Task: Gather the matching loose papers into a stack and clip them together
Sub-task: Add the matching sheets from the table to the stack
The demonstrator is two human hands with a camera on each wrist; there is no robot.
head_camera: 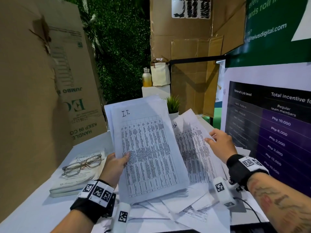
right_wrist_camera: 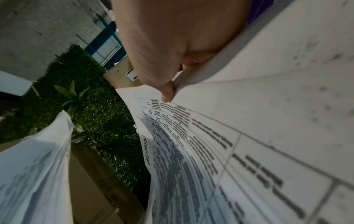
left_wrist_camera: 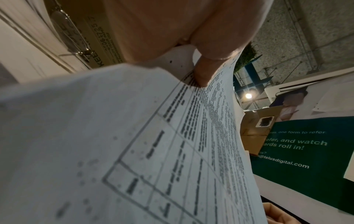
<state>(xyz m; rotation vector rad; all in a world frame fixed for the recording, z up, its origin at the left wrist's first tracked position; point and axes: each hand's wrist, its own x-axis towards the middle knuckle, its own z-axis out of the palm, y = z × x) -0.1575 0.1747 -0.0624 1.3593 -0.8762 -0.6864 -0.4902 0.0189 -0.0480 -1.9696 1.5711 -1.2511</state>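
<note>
My left hand (head_camera: 116,163) grips a thin stack of printed table sheets (head_camera: 148,148) marked "I.T." by its left edge, raised over the table, thumb on the front; the thumb (left_wrist_camera: 203,72) presses the same stack (left_wrist_camera: 134,151) in the left wrist view. To the right, my right hand (head_camera: 218,142) pinches the right edge of another table sheet (head_camera: 193,148). That sheet (right_wrist_camera: 229,151) reads "ADMIN" in the right wrist view, with the thumb (right_wrist_camera: 166,92) on its edge. Several loose papers (head_camera: 185,207) lie scattered on the white table (head_camera: 42,212) beneath both hands.
A book (head_camera: 79,175) with clear-framed glasses (head_camera: 82,166) on it lies at the left. A big cardboard box (head_camera: 42,81) stands behind it. A small potted plant (head_camera: 173,105) sits behind the papers; a printed poster (head_camera: 277,123) stands at the right.
</note>
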